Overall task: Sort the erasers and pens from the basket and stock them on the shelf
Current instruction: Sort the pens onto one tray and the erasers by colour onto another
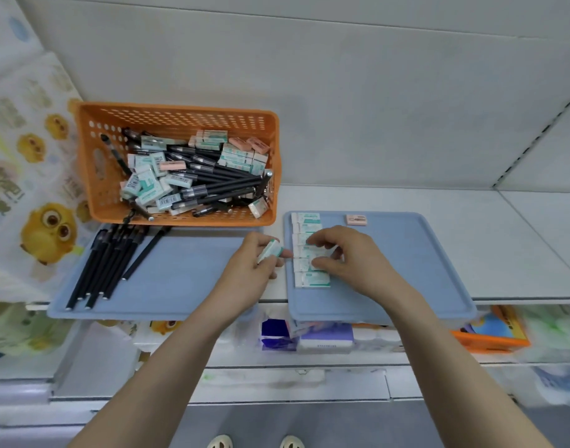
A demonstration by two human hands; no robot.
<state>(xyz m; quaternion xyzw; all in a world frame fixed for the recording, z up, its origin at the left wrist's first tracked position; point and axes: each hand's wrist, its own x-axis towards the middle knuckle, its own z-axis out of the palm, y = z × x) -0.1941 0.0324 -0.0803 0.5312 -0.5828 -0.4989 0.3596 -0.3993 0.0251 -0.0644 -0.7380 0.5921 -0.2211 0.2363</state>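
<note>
Left hand (249,270) snug around loose eraser (269,251); right hand (345,257) in a pinch on the eraser row (311,279).

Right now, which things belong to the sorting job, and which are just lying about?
Job: orange basket, pens on the left tray, row of erasers on the right tray pinched by the right hand, pink eraser, wrapped eraser in the left hand.
Lying about: owl-print packs, lower-shelf goods, orange box.

A white shelf (503,247) stands against a pale grey back wall (309,76). Soft packs with yellow owls (47,231) sit at its left. The floor (244,420) is grey.
</note>
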